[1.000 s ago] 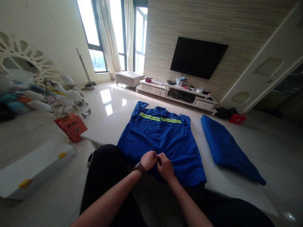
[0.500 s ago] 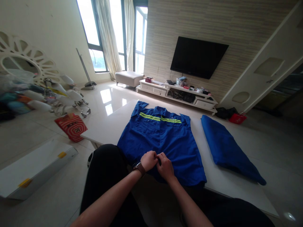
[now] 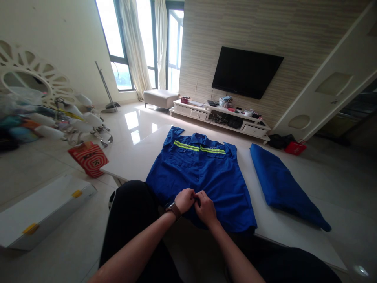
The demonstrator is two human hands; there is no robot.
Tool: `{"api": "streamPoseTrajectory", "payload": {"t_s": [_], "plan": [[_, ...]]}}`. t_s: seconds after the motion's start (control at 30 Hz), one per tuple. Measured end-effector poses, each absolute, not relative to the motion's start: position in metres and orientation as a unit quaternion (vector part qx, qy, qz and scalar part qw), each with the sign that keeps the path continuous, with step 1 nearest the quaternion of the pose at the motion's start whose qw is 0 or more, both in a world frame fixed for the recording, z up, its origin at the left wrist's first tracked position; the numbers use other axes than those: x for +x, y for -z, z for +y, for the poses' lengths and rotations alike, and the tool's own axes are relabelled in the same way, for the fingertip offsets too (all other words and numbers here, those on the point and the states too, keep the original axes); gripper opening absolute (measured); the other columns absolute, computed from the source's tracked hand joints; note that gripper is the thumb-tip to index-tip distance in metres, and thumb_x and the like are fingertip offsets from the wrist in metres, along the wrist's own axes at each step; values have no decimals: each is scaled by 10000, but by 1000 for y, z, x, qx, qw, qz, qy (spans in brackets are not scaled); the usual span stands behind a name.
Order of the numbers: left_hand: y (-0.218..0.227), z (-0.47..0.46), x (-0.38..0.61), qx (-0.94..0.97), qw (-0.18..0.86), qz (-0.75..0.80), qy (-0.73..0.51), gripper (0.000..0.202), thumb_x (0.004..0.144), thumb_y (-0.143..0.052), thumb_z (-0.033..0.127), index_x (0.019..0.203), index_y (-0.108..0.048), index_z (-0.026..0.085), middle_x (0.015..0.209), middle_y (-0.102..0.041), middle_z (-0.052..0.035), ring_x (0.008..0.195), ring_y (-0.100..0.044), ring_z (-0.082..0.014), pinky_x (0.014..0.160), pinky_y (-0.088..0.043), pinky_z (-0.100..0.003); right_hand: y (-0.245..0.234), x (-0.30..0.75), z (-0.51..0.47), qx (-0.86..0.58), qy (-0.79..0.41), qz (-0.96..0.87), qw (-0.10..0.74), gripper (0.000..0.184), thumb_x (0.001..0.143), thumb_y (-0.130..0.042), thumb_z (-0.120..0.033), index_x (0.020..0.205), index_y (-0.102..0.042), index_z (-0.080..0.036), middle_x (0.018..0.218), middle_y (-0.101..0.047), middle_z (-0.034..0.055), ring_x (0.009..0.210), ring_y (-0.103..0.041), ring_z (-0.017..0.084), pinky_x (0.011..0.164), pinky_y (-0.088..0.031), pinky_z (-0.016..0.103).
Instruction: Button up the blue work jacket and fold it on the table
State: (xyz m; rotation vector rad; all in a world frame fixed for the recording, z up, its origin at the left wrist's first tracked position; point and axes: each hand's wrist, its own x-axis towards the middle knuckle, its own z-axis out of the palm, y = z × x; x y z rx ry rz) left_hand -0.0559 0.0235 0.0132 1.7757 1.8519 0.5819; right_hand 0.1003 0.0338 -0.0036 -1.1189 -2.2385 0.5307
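A blue work shirt [image 3: 194, 167] with yellow-green reflective stripes across the chest lies front side up on the white table, its collar pointing away from me. My left hand [image 3: 185, 199], with a brown-strapped watch at the wrist, pinches the front placket near the bottom hem. Right beside it, my right hand [image 3: 205, 207] is closed on the same strip of cloth, the fingertips of both hands almost meeting. Whether a button sits between the fingers is hidden. Toward the right, a folded blue cloth [image 3: 282, 184] lies apart from the shirt.
The white table [image 3: 126, 161] reaches over my knees. Left of it on the floor stand a red striped paper bag [image 3: 90, 158] and a long white box [image 3: 44, 212]. A low TV cabinet [image 3: 218, 114] and a pale ottoman [image 3: 160, 98] are farther back.
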Motion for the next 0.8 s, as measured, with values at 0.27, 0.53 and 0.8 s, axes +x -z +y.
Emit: {"api": "streamPoseTrajectory", "payload": {"t_s": [0.27,0.53,0.8], "plan": [[-7,26,-57,653,253,677,-227,124,832,-590,196,855,-703,240,930,-736,-22,825,-663,-163,680,-413,-247,5,100,35,-438,-190,-827,296,177,922,-446,-135,967,-589,-228,968,-581,38,811,-592,174,702,-420,273],[-7,25,-55,648,256,678,-234,101,802,-612,204,841,-698,239,893,-726,-10,784,-644,-155,656,-397,-248,8,99,39,-447,-175,-826,294,111,902,-481,-144,900,-566,-215,944,-566,35,815,-583,171,720,-419,277],[-11,22,-53,662,237,675,-224,109,807,-578,193,851,-669,232,916,-701,-26,802,-627,-163,666,-390,-258,9,98,39,-445,-147,-842,267,147,963,-429,-154,926,-561,-206,944,-566,39,798,-581,161,675,-385,268]]}}
